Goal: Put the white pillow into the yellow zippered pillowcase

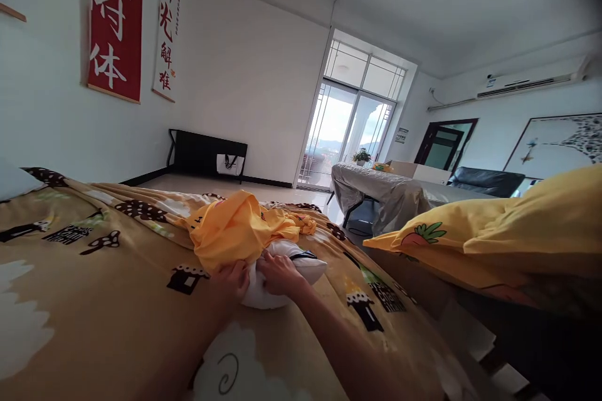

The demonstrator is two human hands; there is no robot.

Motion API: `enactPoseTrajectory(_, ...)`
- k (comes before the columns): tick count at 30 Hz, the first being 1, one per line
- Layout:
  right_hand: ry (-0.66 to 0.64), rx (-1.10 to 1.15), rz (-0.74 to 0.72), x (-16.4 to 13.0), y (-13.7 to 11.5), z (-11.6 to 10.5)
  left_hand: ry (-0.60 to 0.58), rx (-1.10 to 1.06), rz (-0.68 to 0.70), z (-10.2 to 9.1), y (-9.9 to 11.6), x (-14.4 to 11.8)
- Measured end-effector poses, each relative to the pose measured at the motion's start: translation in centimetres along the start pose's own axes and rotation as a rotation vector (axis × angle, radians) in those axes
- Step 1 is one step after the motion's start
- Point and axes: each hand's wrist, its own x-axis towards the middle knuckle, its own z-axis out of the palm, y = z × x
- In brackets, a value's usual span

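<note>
A bunched yellow pillowcase covers the far part of a small white pillow on the bed. The near part of the pillow and its right corner show bare, with a dark strip near that corner. My left hand is closed on the near edge of the pillowcase, at the pillow's left side. Over the white pillow, my right hand has its fingers curled at the pillowcase's opening edge. Its fingertips are partly hidden there.
A tan patterned sheet spreads under everything. At the right, a large yellow cushion with carrot prints stands beside the bed. Farther back are a plastic-covered table, a folded black frame by the wall and a glass door.
</note>
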Motion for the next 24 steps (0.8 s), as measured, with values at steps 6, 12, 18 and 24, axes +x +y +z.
enactPoseTrajectory(6, -0.007, -0.004, 0.007, 0.0, -0.2, -0.1, 0.072, 0.024, -0.02, 0.8, -0.2, 0.0)
enactPoseTrajectory(12, -0.01, -0.017, 0.004, 0.1, -0.2, -0.1, 0.054, 0.018, 0.009, 0.9, -0.5, -0.1)
enactPoseTrajectory(18, -0.014, -0.011, 0.01, 0.1, -0.4, -0.1, 0.043, 0.015, -0.03, 1.1, -0.2, -0.2)
enactPoseTrajectory(24, -0.001, -0.024, -0.001, 0.0, -0.5, -0.1, 0.024, -0.002, -0.034, 1.3, -0.4, -0.5)
